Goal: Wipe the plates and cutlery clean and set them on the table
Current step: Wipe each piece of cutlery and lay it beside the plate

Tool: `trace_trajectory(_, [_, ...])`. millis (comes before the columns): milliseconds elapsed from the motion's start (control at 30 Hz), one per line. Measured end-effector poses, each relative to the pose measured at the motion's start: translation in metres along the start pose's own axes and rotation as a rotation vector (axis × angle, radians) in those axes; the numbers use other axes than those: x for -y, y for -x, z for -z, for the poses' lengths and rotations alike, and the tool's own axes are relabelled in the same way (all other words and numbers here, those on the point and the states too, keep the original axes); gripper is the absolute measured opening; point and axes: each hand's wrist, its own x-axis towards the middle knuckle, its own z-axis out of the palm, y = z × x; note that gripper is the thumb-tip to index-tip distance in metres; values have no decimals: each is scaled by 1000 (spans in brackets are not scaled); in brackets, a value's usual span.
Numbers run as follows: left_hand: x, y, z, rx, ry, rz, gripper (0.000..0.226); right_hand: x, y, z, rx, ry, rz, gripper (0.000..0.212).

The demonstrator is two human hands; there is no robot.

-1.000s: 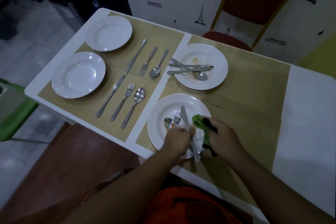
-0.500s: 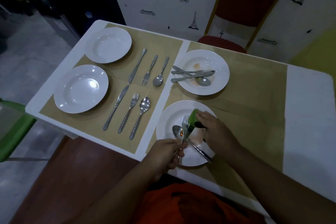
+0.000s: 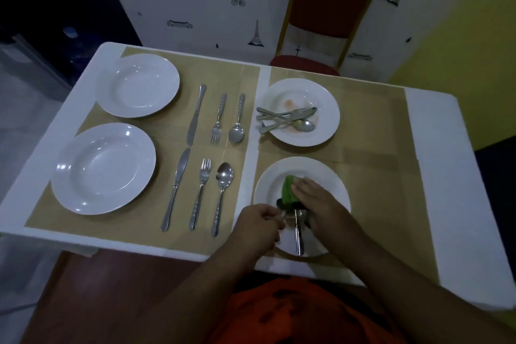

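Observation:
My right hand (image 3: 318, 204) presses a green cloth (image 3: 289, 193) onto the near white plate (image 3: 329, 173). My left hand (image 3: 258, 225) pinches the handle of a piece of cutlery at that plate's left rim; which piece it is stays hidden. A knife (image 3: 299, 234) lies on the same plate, pointing toward me. The far right plate (image 3: 325, 100) has reddish smears and a pile of dirty cutlery (image 3: 287, 119). Two bare white plates (image 3: 103, 167) (image 3: 138, 84) sit on the left, each with a knife, fork and spoon laid in a row beside it (image 3: 201, 190) (image 3: 220, 114).
The white table (image 3: 435, 176) carries tan placemats (image 3: 371, 126). A red chair with a gold frame (image 3: 329, 8) stands at the far side. The wall behind is white with small black drawings. Floor shows to the left of the table.
My right hand has brought the cloth down flat on the near plate. My left hand has lowered the cutlery toward the plate's left rim. The camera has tilted up a little.

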Motion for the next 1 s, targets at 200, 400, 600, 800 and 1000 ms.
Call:
trace_trajectory(200, [16,4,15,35,-67,-12,11,-3,-13,15,-205,-52,-330,63])
trace_trajectory(400, [6,-3,16,35,-129,-18,9,27,3,15,-218,-109,-161,67])
trace_trajectory(600, [3,2,-4,-29,-166,-137,18,15,5,9,-27,-56,-68,60])
trace_trajectory(800, [10,10,-51,-115,-107,-127,14,-42,11,50,-247,-182,-293,60])
trace_trajectory(1000, [-17,-2,-124,-95,-231,-186,17,-100,54,73,-259,-200,-334,66])
